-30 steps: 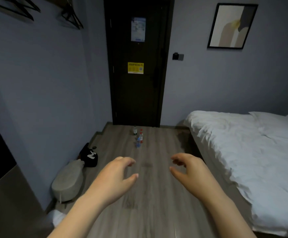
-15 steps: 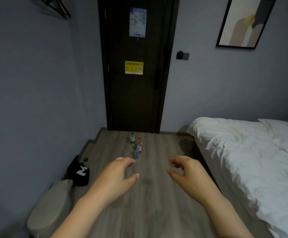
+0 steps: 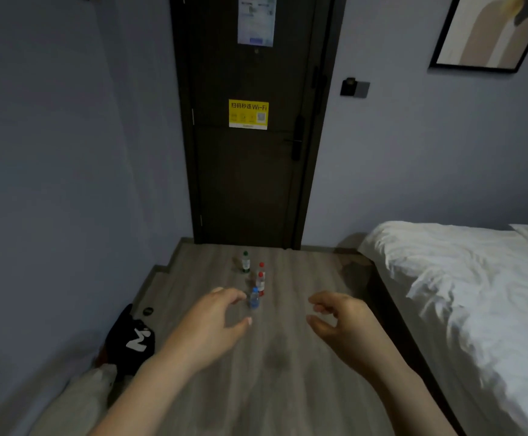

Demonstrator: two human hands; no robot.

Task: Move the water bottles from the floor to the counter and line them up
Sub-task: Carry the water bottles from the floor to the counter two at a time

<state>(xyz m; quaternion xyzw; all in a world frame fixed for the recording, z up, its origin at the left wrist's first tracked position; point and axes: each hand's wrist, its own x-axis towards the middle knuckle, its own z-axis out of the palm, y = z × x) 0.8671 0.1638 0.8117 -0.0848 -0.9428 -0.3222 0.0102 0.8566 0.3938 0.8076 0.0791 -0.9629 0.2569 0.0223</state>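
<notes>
Several small water bottles stand upright on the wooden floor (image 3: 303, 388) near the dark door. Farthest is a green-capped bottle (image 3: 245, 262). Two red-capped bottles (image 3: 260, 280) stand close together behind a blue-capped bottle (image 3: 254, 298), the nearest one. My left hand (image 3: 215, 322) is held out in front of me with loosely curled fingers and holds nothing. My right hand (image 3: 341, 319) hangs likewise, fingers loosely curled and holding nothing. Both hands are well short of the bottles. No counter is in view.
A bed with white bedding (image 3: 470, 297) fills the right side. A black bag (image 3: 132, 339) and a grey cushion (image 3: 77, 401) lie along the left wall. The dark door (image 3: 250, 168) is shut straight ahead.
The view has moved forward toward the door and bottles, which look larger and closer. Both hands keep the same loosely curled pose in front of me.
</notes>
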